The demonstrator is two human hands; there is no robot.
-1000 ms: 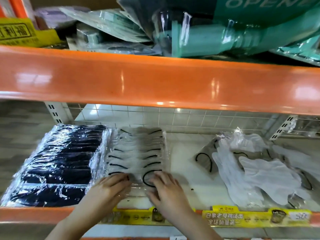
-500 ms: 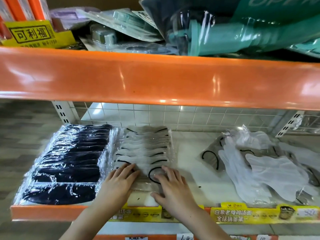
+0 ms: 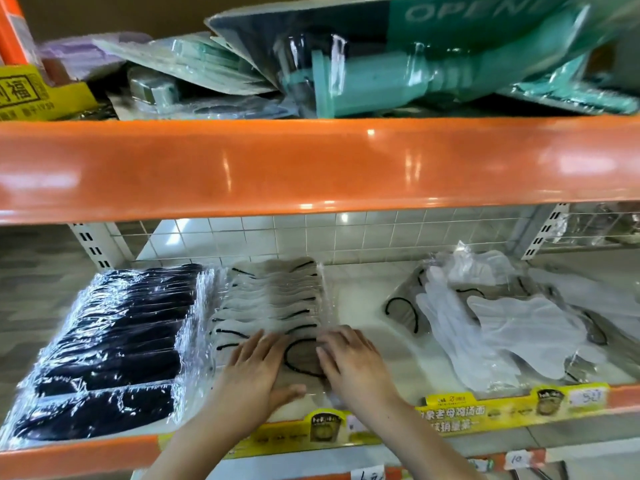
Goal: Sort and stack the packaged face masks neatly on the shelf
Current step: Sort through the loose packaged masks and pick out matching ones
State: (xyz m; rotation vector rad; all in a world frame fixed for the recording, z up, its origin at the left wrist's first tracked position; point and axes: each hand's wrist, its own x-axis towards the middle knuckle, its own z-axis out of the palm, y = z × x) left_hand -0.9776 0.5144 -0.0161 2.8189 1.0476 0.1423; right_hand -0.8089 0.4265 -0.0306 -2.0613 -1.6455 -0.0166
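Both hands lie flat on the nearest pack of the overlapping row of clear-wrapped pale grey face masks with black ear loops (image 3: 273, 303), which runs from near to far on the white lower shelf (image 3: 367, 296); the left hand (image 3: 254, 370) has straight fingers spread, thumb out to the right, pressing the wrapper; the right hand (image 3: 353, 362) likewise presses with straight fingers, gripping nothing; since a second ago the hands have slid slightly farther up the pack and the view has tipped a little. Just left, touching that row, sits the row of clear-wrapped black face masks (image 3: 110, 341); well apart to the right lies a loose heap of wrapped white and grey masks (image 3: 495, 323), unmoved; the glossy orange upper shelf edge (image 3: 311, 164) spans above.
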